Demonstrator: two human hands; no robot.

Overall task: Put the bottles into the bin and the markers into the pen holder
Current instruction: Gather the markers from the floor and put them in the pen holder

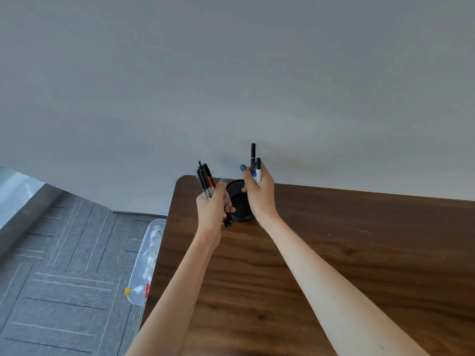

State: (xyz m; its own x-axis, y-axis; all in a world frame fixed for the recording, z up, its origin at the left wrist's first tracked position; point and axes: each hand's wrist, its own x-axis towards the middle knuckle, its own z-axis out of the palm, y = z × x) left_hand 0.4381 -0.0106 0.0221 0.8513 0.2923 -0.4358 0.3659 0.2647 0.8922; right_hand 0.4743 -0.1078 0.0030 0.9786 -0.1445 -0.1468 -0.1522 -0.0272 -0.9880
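A round black pen holder (240, 201) stands at the far left corner of the dark wooden worktop (334, 253); its contents cannot be told. The left hand (213, 209), fingers closed, grips a bundle of black and red markers (205, 179) just left of it. The right hand (259, 194), fingers closed, holds 2 upright markers (255, 163) above it. On the floor left of the worktop, a clear plastic bin (136, 296) contains clear plastic bottles (151, 253).
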